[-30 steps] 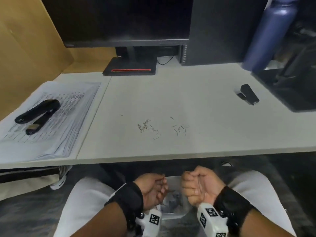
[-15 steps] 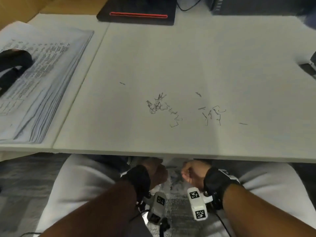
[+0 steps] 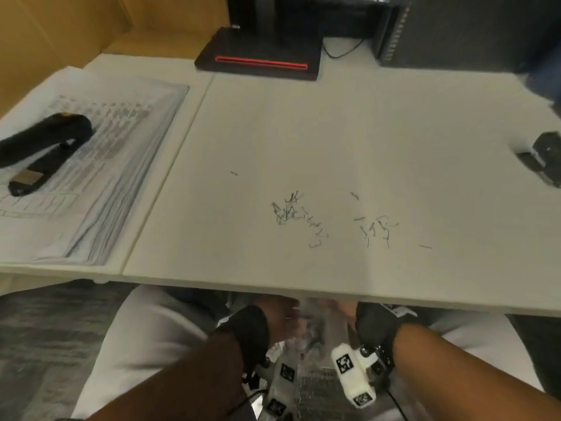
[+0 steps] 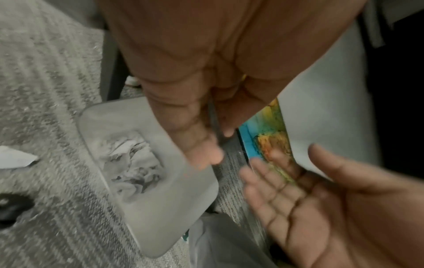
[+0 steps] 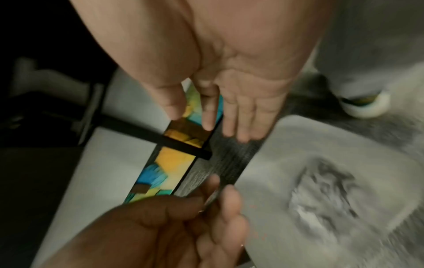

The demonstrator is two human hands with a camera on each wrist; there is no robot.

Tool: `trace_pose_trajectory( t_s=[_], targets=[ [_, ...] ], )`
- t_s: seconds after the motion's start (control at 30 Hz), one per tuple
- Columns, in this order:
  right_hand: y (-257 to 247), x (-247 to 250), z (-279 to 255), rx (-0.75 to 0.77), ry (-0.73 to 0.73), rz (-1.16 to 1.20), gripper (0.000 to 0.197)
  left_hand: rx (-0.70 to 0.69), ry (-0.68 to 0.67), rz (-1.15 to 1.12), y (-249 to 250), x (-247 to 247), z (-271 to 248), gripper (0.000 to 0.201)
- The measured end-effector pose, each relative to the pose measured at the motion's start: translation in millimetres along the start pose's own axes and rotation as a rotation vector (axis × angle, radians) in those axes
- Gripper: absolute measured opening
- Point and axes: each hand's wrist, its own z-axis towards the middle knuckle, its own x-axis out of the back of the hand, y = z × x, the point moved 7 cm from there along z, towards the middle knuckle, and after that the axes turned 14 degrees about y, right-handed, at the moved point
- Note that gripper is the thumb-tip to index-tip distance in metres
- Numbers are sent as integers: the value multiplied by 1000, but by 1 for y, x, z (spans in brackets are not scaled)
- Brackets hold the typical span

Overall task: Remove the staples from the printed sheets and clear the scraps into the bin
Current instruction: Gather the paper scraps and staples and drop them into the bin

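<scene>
Both hands hang below the desk's front edge, over a grey bin (image 4: 103, 119) on the carpet with crumpled paper scraps inside. In the left wrist view my left hand (image 4: 213, 145) points its fingers down at the bin's near rim and holds nothing that I can see. My right hand (image 5: 218, 125) has straight, spread fingers beside the bin (image 5: 298, 145), its palm empty. The head view shows only the backs of the left hand (image 3: 279, 314) and right hand (image 3: 343, 311). Several loose staples (image 3: 291, 211) lie on the desk. The printed sheets (image 3: 100, 183) lie stacked at the left.
A black stapler (image 3: 45, 144) rests on the sheets. A small black staple remover (image 3: 546, 156) sits at the desk's right edge, and a monitor base (image 3: 261, 56) at the back. A colourful flat object (image 5: 174, 159) lies on the floor beside the bin. My legs flank the bin.
Both hands were closed fists in front of the desk edge; they have moved forward under it and their fingers have straightened over the bin. The head view has dipped closer to the desk.
</scene>
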Motion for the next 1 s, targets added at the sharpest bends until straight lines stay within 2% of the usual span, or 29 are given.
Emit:
trace_pose_trajectory(
  t_s=[0.03,0.1,0.13,0.2,0.23,0.3,0.33,0.4,0.43,0.5,0.53,0.6,0.7,0.8,0.87,0.93,1.0],
  targets=[
    [-16,-9,-18,13,-93,-44,21,-38,10,88,6,-4,-10,33],
    [-54,-13,-53,130,-156,-277,25,-150,-24,343,16,-15,-39,39],
    [-65,-17,-74,90,-252,-317,28,-205,-74,500,19,-20,-58,40],
    [-80,-3,-124,149,-377,-643,20,-306,-158,756,24,-18,-103,41],
    [-81,6,-144,239,-402,-820,13,-358,-201,854,27,-14,-130,40],
    [-81,24,-192,518,-371,-1139,16,-464,-307,1053,33,-2,-186,31],
    [-85,33,-214,609,-294,-1234,20,-519,-361,1108,36,4,-213,23],
    [-102,53,-255,719,-179,-1237,23,-617,-368,1110,48,19,-260,19],
    [-112,63,-270,718,-198,-1170,21,-632,-335,1041,56,25,-279,19],
    [-139,83,-288,702,-317,-986,20,-760,-201,902,86,37,-306,19],
    [-155,96,-291,728,-291,-905,20,-845,-112,857,105,42,-316,20],
    [-185,117,-292,831,-118,-842,24,-970,23,851,145,48,-329,20],
    [-213,124,-286,1010,162,-1045,41,-970,245,904,197,58,-314,23],
    [-228,109,-264,945,184,-1233,56,-963,565,1355,217,55,-297,39],
    [-236,95,-252,902,170,-1290,59,-937,688,1656,205,37,-291,41],
    [-243,82,-249,891,159,-1309,63,-915,777,1787,188,19,-285,46],
    [-248,74,-249,863,129,-1343,65,-1026,748,1750,175,-2,-280,48]
  ],
)
